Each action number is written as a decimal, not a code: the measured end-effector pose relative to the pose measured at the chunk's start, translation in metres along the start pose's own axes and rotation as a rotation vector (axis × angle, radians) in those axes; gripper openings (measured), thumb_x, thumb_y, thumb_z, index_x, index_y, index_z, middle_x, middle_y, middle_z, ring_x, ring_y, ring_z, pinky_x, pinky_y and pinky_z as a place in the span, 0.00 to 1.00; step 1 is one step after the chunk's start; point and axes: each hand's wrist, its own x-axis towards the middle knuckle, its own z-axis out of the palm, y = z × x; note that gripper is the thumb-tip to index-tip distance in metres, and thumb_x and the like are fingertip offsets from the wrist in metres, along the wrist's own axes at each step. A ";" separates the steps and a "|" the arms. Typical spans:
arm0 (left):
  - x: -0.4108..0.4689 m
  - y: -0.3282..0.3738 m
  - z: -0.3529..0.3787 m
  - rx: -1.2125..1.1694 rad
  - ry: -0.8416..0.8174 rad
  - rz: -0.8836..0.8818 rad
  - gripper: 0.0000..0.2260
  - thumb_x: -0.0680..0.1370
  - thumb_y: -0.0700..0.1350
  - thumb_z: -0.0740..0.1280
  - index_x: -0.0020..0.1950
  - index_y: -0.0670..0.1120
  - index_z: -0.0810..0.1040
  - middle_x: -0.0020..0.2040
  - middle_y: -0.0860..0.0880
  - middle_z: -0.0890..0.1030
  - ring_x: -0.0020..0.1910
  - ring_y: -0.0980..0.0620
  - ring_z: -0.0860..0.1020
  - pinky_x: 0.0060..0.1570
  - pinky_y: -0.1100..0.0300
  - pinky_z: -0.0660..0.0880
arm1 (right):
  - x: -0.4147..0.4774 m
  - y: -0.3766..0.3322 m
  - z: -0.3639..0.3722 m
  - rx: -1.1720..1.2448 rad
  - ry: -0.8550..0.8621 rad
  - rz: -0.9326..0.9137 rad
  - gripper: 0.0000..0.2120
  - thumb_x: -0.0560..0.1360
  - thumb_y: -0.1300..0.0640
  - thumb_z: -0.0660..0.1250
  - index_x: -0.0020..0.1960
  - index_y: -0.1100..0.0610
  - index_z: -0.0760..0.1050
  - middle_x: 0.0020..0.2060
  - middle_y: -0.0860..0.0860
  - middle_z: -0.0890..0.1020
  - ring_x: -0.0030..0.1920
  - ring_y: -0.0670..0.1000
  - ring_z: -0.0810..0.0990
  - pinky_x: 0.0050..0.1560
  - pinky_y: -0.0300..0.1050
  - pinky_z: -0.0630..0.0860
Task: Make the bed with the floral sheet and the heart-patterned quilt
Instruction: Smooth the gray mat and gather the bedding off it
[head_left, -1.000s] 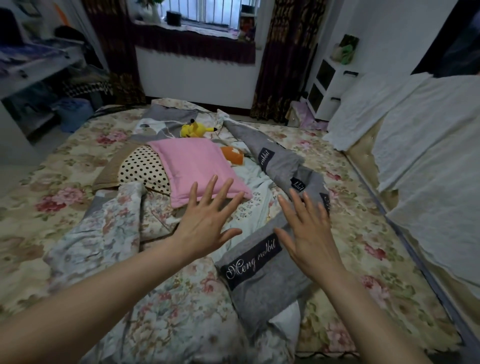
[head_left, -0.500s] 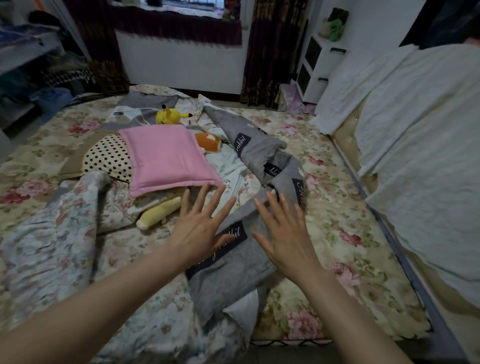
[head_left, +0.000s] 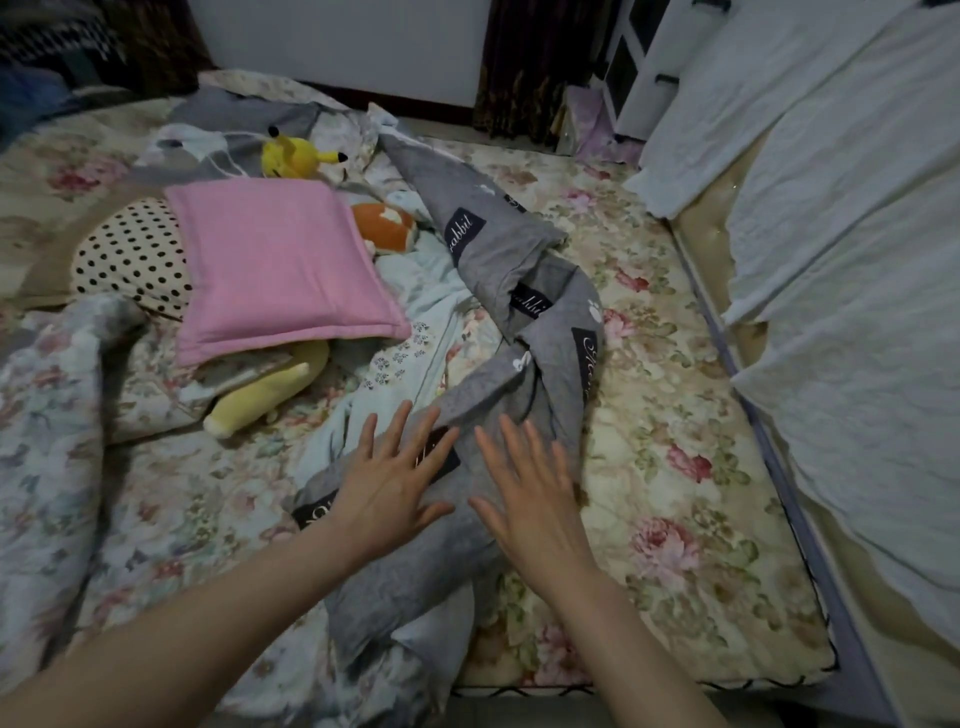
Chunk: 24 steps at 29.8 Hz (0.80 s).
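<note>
Rose-printed floral sheet (head_left: 675, 441) lay under a twisted grey quilt with black script labels (head_left: 524, 260). The left hand (head_left: 387, 491) and right hand (head_left: 530, 499) spread straight fingers over the quilt, gripping nothing; contact was unclear. A square pink cushion (head_left: 275, 260) half hid a long yellow plush toy (head_left: 265, 397).

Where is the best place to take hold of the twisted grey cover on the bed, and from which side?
Likely the near end of the grey cover, below the open left hand and right hand. There it lies in one thick rope-like fold at the foot of the bed, so come from above and close fingers around it.
</note>
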 end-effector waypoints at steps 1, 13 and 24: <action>0.002 0.002 0.008 -0.014 -0.034 -0.017 0.37 0.76 0.70 0.49 0.79 0.50 0.59 0.79 0.44 0.59 0.78 0.36 0.55 0.70 0.33 0.52 | 0.003 0.003 0.007 0.016 -0.016 0.005 0.33 0.80 0.38 0.50 0.80 0.45 0.43 0.80 0.52 0.50 0.79 0.55 0.47 0.74 0.59 0.46; 0.029 0.017 0.102 -0.112 -0.302 -0.189 0.40 0.78 0.69 0.54 0.80 0.53 0.39 0.80 0.47 0.37 0.78 0.40 0.37 0.74 0.36 0.43 | 0.026 0.016 0.120 0.126 -0.166 0.061 0.40 0.74 0.46 0.71 0.79 0.48 0.54 0.77 0.56 0.62 0.76 0.59 0.63 0.69 0.60 0.67; 0.055 0.014 0.198 -0.265 -0.530 -0.234 0.36 0.83 0.54 0.59 0.80 0.52 0.36 0.79 0.50 0.35 0.79 0.43 0.39 0.76 0.42 0.47 | 0.031 0.033 0.209 0.166 -0.164 0.457 0.30 0.75 0.53 0.70 0.75 0.48 0.65 0.63 0.59 0.73 0.60 0.62 0.73 0.55 0.55 0.75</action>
